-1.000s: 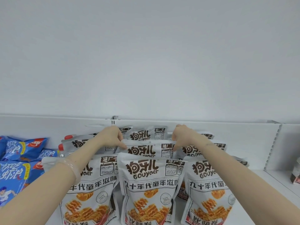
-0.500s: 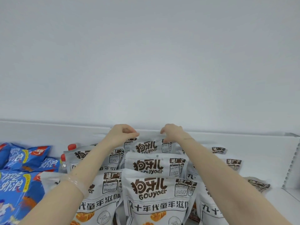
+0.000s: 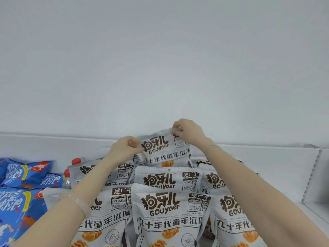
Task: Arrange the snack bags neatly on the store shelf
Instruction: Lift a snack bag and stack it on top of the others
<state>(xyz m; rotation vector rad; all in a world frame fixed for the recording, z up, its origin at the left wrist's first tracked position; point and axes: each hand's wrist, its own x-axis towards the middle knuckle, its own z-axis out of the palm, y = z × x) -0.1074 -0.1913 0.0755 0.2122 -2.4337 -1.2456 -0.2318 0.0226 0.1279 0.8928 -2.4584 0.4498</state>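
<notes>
Now, raised bag: up above the middle column of white bags, tilted, at the shelf's back.
Left hand: pinching its top-left corner.
Right hand: pinching its top-right edge.
Blue bags: far left.

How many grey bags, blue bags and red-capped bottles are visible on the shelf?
Grey bags: at least 9, as some overlap
Blue bags: 4, partly cut off by the picture edge
Red-capped bottles: 2
Total: at least 15
</notes>
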